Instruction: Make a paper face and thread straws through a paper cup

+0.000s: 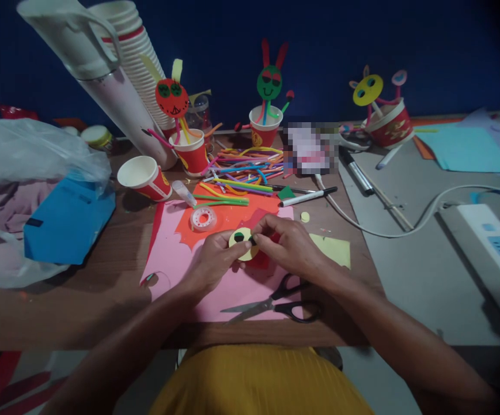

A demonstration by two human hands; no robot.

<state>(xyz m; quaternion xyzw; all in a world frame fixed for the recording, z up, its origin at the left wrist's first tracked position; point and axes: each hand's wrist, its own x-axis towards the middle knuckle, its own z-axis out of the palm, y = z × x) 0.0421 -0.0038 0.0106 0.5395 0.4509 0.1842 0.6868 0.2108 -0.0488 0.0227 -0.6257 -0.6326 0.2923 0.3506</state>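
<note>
My left hand (214, 255) pinches a pale yellow paper disc (236, 251) at its left side, thumb on top. A dark green oval (238, 237) sits on the disc's upper left. My right hand (288, 242) is closed at the disc's right edge, its fingertips on a small dark green piece (252, 240), partly hidden. Under my hands lie pink paper (176, 288), orange paper (185, 227) and a red piece. Black-handled scissors (271, 302) lie half open below my right hand. A tape roll (203, 219) rests beyond my left hand.
Behind are balloon sticks or pipe-like coloured strips (245, 164), a white marker (308, 197), an upright paper cup (140, 176) and several cups with paper-faced figures (269, 83). A thermos (103, 86) stands left, a plastic bag (29, 150) nearer; a power strip (487, 253) with cable lies right.
</note>
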